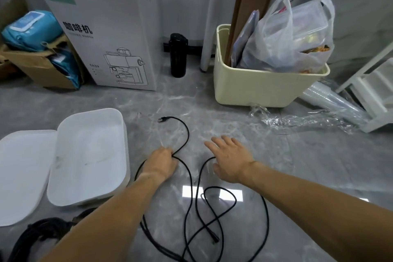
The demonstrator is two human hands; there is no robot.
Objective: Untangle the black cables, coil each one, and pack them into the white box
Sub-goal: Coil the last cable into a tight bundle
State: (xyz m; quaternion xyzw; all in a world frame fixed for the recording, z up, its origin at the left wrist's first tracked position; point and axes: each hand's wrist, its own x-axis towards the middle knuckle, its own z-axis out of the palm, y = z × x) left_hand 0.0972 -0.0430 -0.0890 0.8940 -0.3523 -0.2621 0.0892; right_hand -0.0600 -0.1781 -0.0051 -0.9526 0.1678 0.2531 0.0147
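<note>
Pinching the thin black braided cable (pixel 187 134) on the grey floor beside the empty white plastic box (pixel 89 155), the left hand (pixel 162 162) grips mid-length; right hand (pixel 230 158) hovers spread, empty. Light, limp stuff, probably best gathered from the plug end.

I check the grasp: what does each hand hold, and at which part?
Left hand pinches the black cable along its length, not at a plug. Right hand holds nothing.
</note>
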